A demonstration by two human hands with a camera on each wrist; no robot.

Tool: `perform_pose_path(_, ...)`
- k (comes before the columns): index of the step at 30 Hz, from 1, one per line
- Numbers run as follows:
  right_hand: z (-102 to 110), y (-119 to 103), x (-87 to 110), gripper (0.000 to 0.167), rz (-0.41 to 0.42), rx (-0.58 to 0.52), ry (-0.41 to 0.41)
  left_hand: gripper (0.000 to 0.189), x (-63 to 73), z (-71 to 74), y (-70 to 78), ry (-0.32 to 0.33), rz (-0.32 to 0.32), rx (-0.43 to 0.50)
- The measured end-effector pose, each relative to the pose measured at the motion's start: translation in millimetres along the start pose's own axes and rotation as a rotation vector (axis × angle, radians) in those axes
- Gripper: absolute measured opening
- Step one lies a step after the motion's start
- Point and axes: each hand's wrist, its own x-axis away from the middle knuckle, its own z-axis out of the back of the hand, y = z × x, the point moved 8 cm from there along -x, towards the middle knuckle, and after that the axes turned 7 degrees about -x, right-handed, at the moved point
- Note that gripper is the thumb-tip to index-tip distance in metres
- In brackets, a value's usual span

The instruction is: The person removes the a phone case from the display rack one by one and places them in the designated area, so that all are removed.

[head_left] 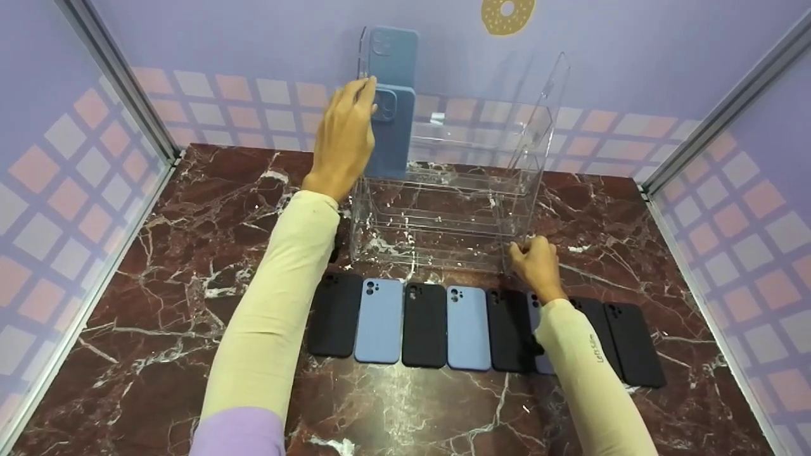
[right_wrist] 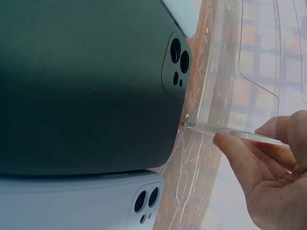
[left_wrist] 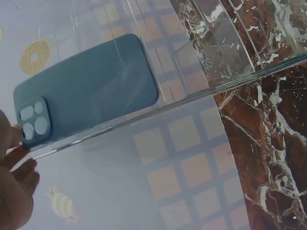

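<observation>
A clear tiered display stand (head_left: 456,183) stands on the marbled surface. At its upper left is a blue phone case (head_left: 393,149) with a raised camera frame, also plain in the left wrist view as a blue case (left_wrist: 96,84). My left hand (head_left: 345,133) pinches the case's camera-end corner, close beside the stand's clear side edge. Behind and above shows another blue case shape (head_left: 394,60); whether it is a reflection I cannot tell. My right hand (head_left: 537,263) grips the stand's lower front right corner, its fingers and thumb about the clear side panel (right_wrist: 235,133).
A row of several black and blue phone cases lies flat before the stand, including a black case (head_left: 424,326) and a light blue case (head_left: 469,329). Part of the row is hidden under my right forearm. Patterned walls (head_left: 279,31) enclose the back and sides.
</observation>
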Motion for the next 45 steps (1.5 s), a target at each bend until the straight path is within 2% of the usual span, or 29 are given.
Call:
perform_pose_path(3,0.4,-0.6,0.3,0.041,0.001,0.002,0.001,0.038,-0.5,4.4,-2.3,0.054,0.016,0.108)
perform_pose_path(6,0.6,-0.4,0.3,0.043,-0.003,-0.001,0.001,0.033,-1.7,7.5,-7.2,0.092,0.066,0.214)
perform_pose_path(10,0.9,0.4,0.8,0.043,-0.006,-0.001,-0.001,0.028,-2.7,11.1,-14.1,0.117,0.139,0.307)
perform_pose_path(13,1.2,-0.2,0.6,0.045,-0.003,0.000,0.002,0.026,-3.1,14.5,-16.1,0.123,0.152,0.345)
perform_pose_path(19,2.1,-1.5,-0.4,0.047,0.004,0.007,0.003,0.024,-3.0,23.5,-10.9,0.178,0.101,0.394)
perform_pose_path(22,2.5,-1.4,-0.3,0.046,-0.001,0.010,-0.001,0.023,-1.9,32.4,-5.2,0.245,0.056,0.425)
perform_pose_path(25,2.4,-1.1,-0.2,0.044,-0.006,0.005,-0.005,0.022,1.8,47.1,2.0,0.343,-0.011,0.454)
perform_pose_path(29,1.3,-1.4,-0.8,0.044,-0.005,-0.005,-0.015,0.020,13.5,71.8,6.9,0.465,-0.069,0.505)
perform_pose_path(32,1.5,-2.2,-1.9,0.043,0.002,-0.011,-0.013,0.016,26.1,90.3,4.1,0.534,-0.063,0.552)
perform_pose_path(36,3.2,-1.9,-2.8,0.041,0.006,-0.008,-0.003,0.014,46.4,108.3,-9.4,0.585,-0.037,0.571)
perform_pose_path(39,2.9,-0.9,-2.7,0.039,0.001,-0.006,-0.006,0.013,64.0,113.3,-27.4,0.595,-0.006,0.527)
perform_pose_path(41,2.3,-0.2,-2.6,0.037,-0.002,-0.009,-0.011,0.013,76.3,112.6,-42.1,0.578,0.028,0.478)
perform_pose_path(45,2.1,1.6,-2.3,0.033,-0.015,-0.020,-0.021,0.015,100.5,105.9,-73.4,0.475,0.092,0.308)
